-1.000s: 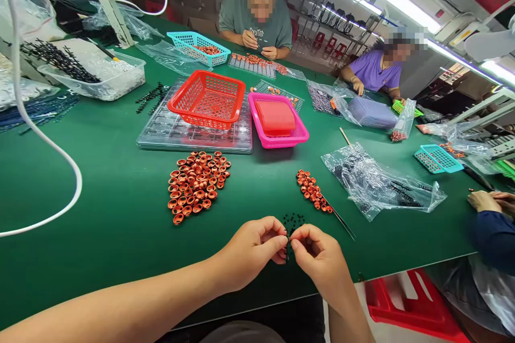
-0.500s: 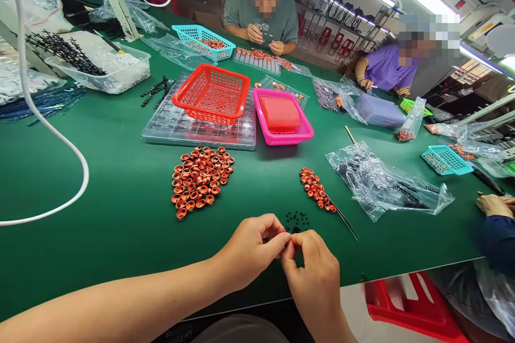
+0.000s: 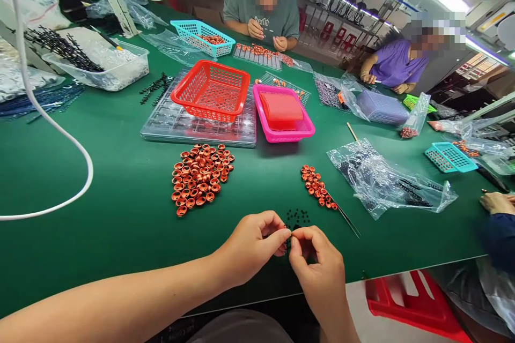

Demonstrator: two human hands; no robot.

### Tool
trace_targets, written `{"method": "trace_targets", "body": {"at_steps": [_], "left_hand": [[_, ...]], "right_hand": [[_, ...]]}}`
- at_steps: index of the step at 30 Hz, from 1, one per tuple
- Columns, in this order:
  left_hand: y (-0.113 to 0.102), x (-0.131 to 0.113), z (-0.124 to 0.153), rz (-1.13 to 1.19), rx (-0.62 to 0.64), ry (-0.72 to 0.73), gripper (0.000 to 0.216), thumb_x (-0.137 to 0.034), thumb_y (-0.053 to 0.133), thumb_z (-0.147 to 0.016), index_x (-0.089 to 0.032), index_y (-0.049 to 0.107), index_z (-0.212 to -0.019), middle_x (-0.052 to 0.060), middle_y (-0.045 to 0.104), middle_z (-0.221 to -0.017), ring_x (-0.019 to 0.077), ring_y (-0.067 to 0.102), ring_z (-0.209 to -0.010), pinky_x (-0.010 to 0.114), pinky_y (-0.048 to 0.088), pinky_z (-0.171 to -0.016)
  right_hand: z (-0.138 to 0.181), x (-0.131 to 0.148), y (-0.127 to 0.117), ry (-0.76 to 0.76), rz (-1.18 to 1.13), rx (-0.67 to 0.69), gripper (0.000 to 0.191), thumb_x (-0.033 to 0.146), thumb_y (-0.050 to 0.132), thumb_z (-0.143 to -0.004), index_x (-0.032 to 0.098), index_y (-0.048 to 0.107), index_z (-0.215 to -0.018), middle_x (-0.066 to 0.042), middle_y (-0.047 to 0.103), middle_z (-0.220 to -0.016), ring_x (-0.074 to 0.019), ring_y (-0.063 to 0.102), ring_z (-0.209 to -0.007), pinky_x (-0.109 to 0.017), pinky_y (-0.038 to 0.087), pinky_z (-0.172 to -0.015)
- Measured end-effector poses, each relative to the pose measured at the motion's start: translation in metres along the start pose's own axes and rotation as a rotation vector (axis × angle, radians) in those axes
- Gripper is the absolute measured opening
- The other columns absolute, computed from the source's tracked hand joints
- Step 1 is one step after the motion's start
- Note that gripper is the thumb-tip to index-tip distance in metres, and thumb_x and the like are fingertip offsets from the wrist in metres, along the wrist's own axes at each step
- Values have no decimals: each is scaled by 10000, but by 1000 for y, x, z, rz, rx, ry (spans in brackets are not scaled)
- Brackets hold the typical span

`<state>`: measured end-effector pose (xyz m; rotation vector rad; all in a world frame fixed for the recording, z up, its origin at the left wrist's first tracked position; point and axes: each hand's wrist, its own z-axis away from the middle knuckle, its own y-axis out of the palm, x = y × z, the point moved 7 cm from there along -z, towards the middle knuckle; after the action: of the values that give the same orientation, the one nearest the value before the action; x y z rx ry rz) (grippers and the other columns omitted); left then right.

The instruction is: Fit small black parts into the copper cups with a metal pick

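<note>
My left hand (image 3: 255,244) is closed, thumb against fingers, around a thin black piece (image 3: 288,245) that is mostly hidden. My right hand (image 3: 319,260) pinches right beside it, fingertips touching or nearly touching the left thumb; what lies in that pinch is too small to make out. Just beyond the fingers, small black bits (image 3: 298,217) are scattered on the green table (image 3: 132,236). A larger pile of copper-coloured cup-shaped parts (image 3: 201,177) lies ahead to the left. Tweezers (image 3: 345,217) rest against a smaller group of the same parts (image 3: 316,185) on the right.
A red basket (image 3: 213,91) stands on stacked clear trays (image 3: 161,126), beside a pink basket (image 3: 259,112) holding a red block. Clear bags (image 3: 374,177) with black pieces lie right. A white cable (image 3: 86,166) loops at left. Co-workers sit opposite; another person's hand (image 3: 497,203) shows right.
My right hand has shifted slightly right and its fingers have rolled a little; more of the black piece shows between the hands. The view has tilted slightly.
</note>
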<state>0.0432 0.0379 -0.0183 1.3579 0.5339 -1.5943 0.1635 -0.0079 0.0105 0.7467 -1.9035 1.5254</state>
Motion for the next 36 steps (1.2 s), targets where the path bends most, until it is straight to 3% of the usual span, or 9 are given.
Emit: {"method": "trace_targets", "body": {"at_steps": [9, 19, 27, 31, 36], "left_hand": [[1, 1, 0, 10, 4, -5, 245, -376, 633, -792, -143, 572, -742, 19, 621, -691, 165, 618, -670, 286, 519, -659], [4, 2, 1, 17, 8, -12, 221, -348, 629, -789, -143, 569, -733, 19, 618, -698, 162, 611, -678, 284, 519, -663], [2, 2, 1, 27, 1, -21, 239, -368, 622, -790, -146, 557, -730, 10, 604, -650, 152, 601, -648, 286, 531, -660], [2, 5, -2, 36, 14, -17, 237, -365, 614, -806, -146, 549, -744, 10, 603, -664, 149, 600, -655, 288, 532, -664], [2, 6, -2, 36, 20, -24, 242, -368, 616, -804, -142, 550, -751, 16, 607, -661, 150, 602, -642, 295, 531, -659]], "right_hand": [[-3, -3, 1, 40, -21, 23, 106, 227, 516, -845, 212, 574, -757, 15, 585, -700, -118, 535, -584, -231, 437, -554], [-2, 1, 5, -55, 117, -34, 99, 203, 497, -845, 204, 558, -768, 12, 580, -699, -112, 522, -579, -232, 414, -536], [-18, -36, -26, 152, 144, -65, 177, 332, 504, -856, 194, 594, -793, -8, 601, -665, -135, 516, -539, -240, 410, -510], [-32, -52, -36, 150, 186, 24, 189, 336, 514, -844, 196, 602, -753, -4, 599, -650, -141, 521, -553, -245, 403, -529], [-36, -59, -31, 139, 214, 110, 153, 299, 527, -823, 203, 603, -731, 2, 581, -636, -140, 502, -546, -247, 383, -531]]}}
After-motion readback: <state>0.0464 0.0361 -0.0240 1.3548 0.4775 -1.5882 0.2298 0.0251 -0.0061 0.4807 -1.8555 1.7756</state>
